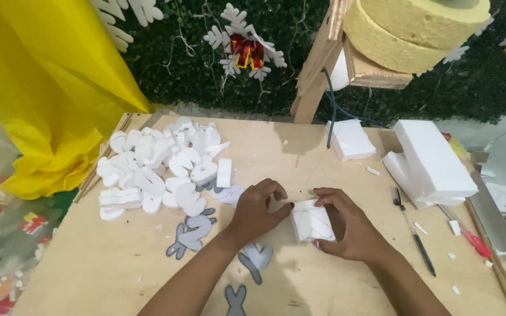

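Observation:
A small white foam block [311, 222] with a pencil outline drawn on it lies on the wooden table [118, 263]. My right hand [349, 225] grips it from the right, with the fingers over its top and the thumb below. From the left, my left hand [259, 208] touches the block's upper left corner, its fingers curled. A thin wire runs up from just above the block toward a wooden frame [317, 64].
A pile of cut white foam shapes [159, 167] lies at the left, with grey paper templates [191, 234] in front. White foam slabs [431, 161] and a smaller block [351, 139] sit at the right. A black pen [423, 248], a red-handled tool [472, 240] and yellow fabric [48, 99] are nearby.

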